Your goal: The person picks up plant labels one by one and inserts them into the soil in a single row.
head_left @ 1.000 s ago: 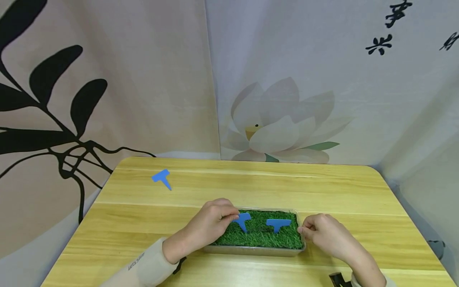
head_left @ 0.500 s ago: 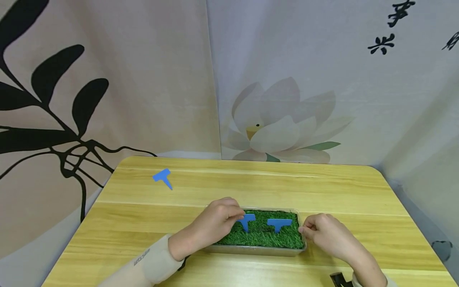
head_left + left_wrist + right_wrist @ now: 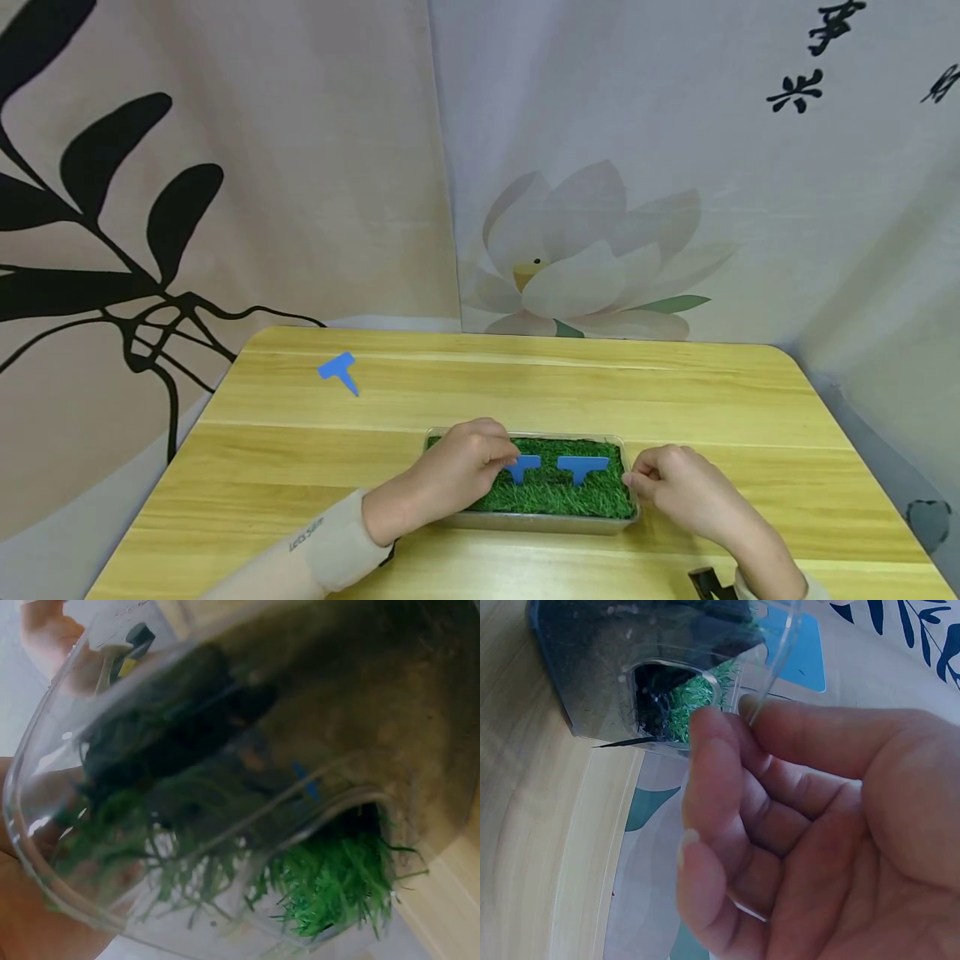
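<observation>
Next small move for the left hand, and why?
Probably have the left hand release its blue T-shaped tag: it looks about level with the neighbouring tag, and its stem seems sunk in the artificial grass. The right hand holds the clear box by its rim.

Printed hangings (image 3: 337,167) wall this indoor nook, home or studio unclear: a pale lotus (image 3: 577,258) and black writing (image 3: 831,29) behind the wooden tabletop (image 3: 675,392), black leaves (image 3: 116,154) beyond its left end.

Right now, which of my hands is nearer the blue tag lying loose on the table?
Your left hand: it is over the grass box, with the loose blue tag beyond it and to its left. Your right hand is at the box's right end, farther away.
</observation>
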Demonstrator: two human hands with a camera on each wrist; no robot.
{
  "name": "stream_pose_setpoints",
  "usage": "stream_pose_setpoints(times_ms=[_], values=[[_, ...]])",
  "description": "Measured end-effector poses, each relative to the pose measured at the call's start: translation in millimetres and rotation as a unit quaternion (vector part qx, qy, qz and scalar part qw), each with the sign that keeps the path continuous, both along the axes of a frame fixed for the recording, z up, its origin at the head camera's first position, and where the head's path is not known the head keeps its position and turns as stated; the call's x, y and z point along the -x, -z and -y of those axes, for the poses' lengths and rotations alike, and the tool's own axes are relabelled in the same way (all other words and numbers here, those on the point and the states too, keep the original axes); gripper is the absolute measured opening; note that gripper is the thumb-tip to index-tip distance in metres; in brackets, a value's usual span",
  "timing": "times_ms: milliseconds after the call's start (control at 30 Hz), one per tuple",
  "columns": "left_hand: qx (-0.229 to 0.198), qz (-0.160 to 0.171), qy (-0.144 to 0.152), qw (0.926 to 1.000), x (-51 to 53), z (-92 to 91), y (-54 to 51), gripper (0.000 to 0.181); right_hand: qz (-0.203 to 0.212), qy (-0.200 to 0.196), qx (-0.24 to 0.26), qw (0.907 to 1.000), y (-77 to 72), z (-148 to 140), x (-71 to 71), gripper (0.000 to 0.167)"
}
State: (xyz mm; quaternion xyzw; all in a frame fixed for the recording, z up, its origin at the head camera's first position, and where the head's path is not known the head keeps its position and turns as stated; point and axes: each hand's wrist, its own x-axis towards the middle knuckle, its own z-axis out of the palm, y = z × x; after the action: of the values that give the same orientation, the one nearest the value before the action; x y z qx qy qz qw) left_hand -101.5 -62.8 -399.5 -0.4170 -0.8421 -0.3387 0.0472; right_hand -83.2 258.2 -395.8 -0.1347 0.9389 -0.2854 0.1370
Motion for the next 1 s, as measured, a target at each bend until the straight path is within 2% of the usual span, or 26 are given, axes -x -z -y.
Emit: stream_pose_setpoints(times_ms=[267,800,1000], values=[[0.02,-0.004,0.0,0.9998,-0.1,-4.1,-2.7,0.011,0.004,0.001,-0.001,1.0,-0.2,-0.1,0.4,0.028],[0.03,-0.001,-0.005,0.9995,-0.2,-1.4,-0.1,0.011,0.001,0.0,-0.002,1.0,0.2,-0.5,-0.1,0.028],[0.035,0.0,-0.001,0.9994,-0.6,-2.3,-2.8,0.014,0.003,0.004,-0.004,1.0,0.8,-0.1,0.2,0.028]])
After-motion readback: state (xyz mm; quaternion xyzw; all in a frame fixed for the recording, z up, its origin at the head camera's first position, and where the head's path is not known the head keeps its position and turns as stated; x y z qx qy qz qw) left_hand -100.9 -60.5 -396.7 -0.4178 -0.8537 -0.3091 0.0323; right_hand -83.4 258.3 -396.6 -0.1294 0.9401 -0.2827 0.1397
